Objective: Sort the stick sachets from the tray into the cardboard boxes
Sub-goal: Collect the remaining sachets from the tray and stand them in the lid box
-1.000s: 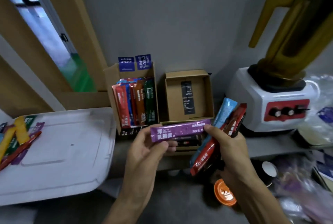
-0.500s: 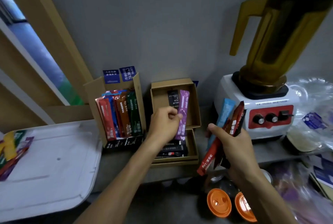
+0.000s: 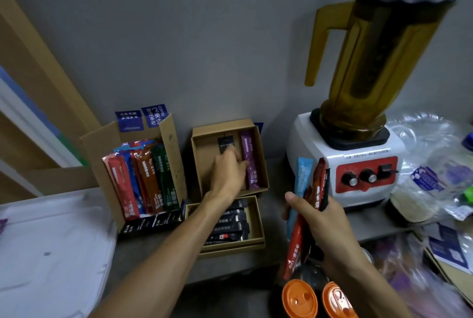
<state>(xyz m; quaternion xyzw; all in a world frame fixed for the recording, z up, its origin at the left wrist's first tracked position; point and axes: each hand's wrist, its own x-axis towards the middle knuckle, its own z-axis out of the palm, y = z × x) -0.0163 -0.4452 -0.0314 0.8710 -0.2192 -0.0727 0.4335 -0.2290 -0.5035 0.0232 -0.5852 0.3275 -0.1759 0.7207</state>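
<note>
While the right hand [image 3: 325, 220] grips sachets, the left hand's [image 3: 227, 174] loosened grip touches the purple sachet [image 3: 249, 159].

"COFFEE" reads on the blue card [image 3: 154, 115] sticking up behind the tall cardboard box [image 3: 174, 161], beside Chinese characters too blurred to make out. The brown sachet [image 3: 149, 176] in that box shows "DGL". Print on the other sachets and the blender [image 3: 358, 164] is illegible.

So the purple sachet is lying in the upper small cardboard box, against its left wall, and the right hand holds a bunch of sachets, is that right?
Not quite. In the head view the purple sachet lies against the right wall of the upper small cardboard box, not the left. The right hand does hold a bunch of sachets.
</note>
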